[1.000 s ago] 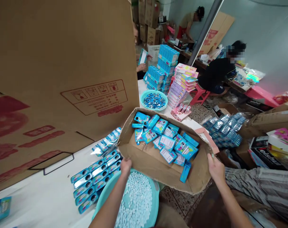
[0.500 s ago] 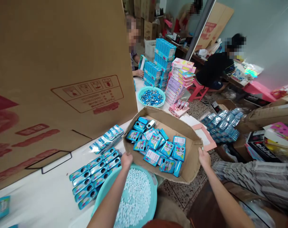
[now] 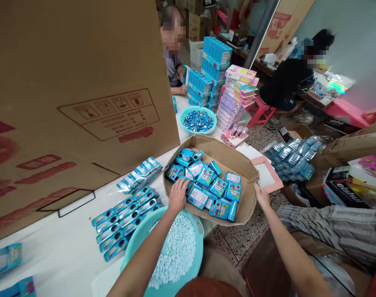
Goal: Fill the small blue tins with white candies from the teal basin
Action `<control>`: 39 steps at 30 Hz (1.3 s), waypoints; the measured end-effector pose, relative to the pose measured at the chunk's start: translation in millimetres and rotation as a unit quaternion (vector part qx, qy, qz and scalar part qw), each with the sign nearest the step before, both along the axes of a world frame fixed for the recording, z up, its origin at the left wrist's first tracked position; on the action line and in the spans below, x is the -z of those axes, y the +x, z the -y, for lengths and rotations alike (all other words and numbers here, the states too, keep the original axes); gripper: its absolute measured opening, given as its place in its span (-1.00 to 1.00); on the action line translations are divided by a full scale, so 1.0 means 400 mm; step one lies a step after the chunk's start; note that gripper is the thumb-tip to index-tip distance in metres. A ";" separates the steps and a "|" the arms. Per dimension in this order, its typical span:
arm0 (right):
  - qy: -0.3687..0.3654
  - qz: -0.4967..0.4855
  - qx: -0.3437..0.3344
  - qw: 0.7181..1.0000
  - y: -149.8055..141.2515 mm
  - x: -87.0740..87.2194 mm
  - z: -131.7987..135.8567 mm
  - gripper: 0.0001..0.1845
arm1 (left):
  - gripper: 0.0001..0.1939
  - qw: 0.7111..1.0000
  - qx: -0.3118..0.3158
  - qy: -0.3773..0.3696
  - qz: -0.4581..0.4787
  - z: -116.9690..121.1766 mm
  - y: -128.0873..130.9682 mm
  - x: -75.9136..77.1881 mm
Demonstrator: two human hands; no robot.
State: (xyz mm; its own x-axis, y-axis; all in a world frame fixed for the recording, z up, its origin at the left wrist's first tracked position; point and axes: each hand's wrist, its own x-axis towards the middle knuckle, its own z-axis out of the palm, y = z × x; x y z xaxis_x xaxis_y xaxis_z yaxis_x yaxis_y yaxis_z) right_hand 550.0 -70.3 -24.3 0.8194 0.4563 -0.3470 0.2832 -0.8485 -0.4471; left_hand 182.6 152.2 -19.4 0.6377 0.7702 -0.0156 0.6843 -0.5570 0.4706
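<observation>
A shallow cardboard tray [image 3: 249, 181] holds a loose heap of small blue printed tins [image 3: 206, 176]. My right hand [image 3: 262, 196] grips the tray's right edge, thumb on the rim. Reaching over the near left rim, my left hand [image 3: 178, 194] lies with its fingers stretched over the tins at that side; whether it grasps one is partly hidden. Below the tray stands a turquoise basin [image 3: 200, 247] of small pale-blue candies [image 3: 175, 247]. Rows of blue tins [image 3: 126, 222] lie on the white table [image 3: 60, 251], left of the basin, with a clear-wrapped bundle [image 3: 140, 175] behind them.
A tall cardboard carton [image 3: 82, 82] stands along the left. Beyond the tray are a bowl of shiny blue pieces [image 3: 197, 120], stacked blue boxes [image 3: 217, 53] and pink boxes [image 3: 234, 99]. Co-workers sit at the back. Wrapped packs [image 3: 296, 156] and cartons fill the right side.
My left hand has let go of the tray's left edge and moved in over the tins. My right hand stays on the rim, and the tray has shifted slightly.
</observation>
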 end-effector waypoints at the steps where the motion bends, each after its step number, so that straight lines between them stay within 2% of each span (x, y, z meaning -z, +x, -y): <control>1: 0.030 -0.005 0.005 1.000 -0.009 0.004 0.011 -0.37 | -0.33 0.999 0.036 -0.013 -0.025 -0.007 0.015 0.003; 5: 0.112 0.025 -0.001 0.993 -0.071 -0.004 0.066 -0.33 | -0.31 0.990 0.091 -0.030 -0.103 -0.047 0.064 0.011; 8: 0.160 0.119 0.003 0.980 -0.140 -0.045 0.107 -0.37 | -0.29 0.985 0.113 -0.028 -0.128 -0.071 0.076 -0.002; 12: 0.218 0.213 -0.018 0.952 -0.259 -0.120 0.134 -0.53 | -0.22 0.992 0.113 -0.029 -0.058 -0.068 0.052 -0.041; 15: 0.248 0.189 -0.124 0.942 -0.372 -0.159 0.125 -0.68 | -0.16 0.997 0.048 -0.017 0.057 -0.026 -0.003 -0.089; 18: 0.263 0.072 -0.318 0.908 -0.506 -0.164 0.094 -0.78 | -0.12 0.982 -0.082 0.018 0.167 0.055 -0.088 -0.146; 20: 0.239 -0.025 -0.449 0.860 -0.600 -0.142 0.062 -0.78 | -0.12 0.959 -0.188 0.042 0.210 0.125 -0.156 -0.175; 22: 0.196 -0.091 -0.555 0.803 -0.686 -0.099 0.022 -0.77 | -0.12 0.927 -0.299 0.039 0.223 0.200 -0.229 -0.191; 24: 0.154 -0.111 -0.618 0.763 -0.755 -0.041 -0.025 -0.73 | -0.12 0.889 -0.393 0.003 0.233 0.274 -0.301 -0.192; 25: 0.135 -0.110 -0.632 0.755 -0.782 -0.009 -0.052 -0.72 | -0.12 0.869 -0.430 -0.022 0.242 0.309 -0.336 -0.188; 27: 0.104 -0.095 -0.643 0.753 -0.822 0.049 -0.108 -0.70 | -0.14 0.827 -0.491 -0.086 0.259 0.374 -0.400 -0.178; 29: 0.078 -0.072 -0.632 0.768 -0.847 0.093 -0.165 -0.66 | -0.20 0.782 -0.540 -0.152 0.272 0.429 -0.455 -0.168; 31: 0.051 -0.047 -0.617 0.784 -0.862 0.121 -0.213 -0.59 | -0.32 0.739 -0.570 -0.203 0.297 0.473 -0.499 -0.162; 33: 0.022 -0.028 -0.616 0.787 -0.871 0.135 -0.243 -0.55 | -0.44 0.704 -0.587 -0.229 0.330 0.505 -0.533 -0.159; 36: -0.030 -0.014 -0.624 0.781 -0.880 0.145 -0.252 -0.59 | -0.51 0.670 -0.608 -0.241 0.351 0.534 -0.572 -0.156; 39: -0.068 -0.015 -0.614 0.786 -0.883 0.149 -0.227 -0.66 | -0.50 0.667 -0.607 -0.240 0.358 0.547 -0.605 -0.155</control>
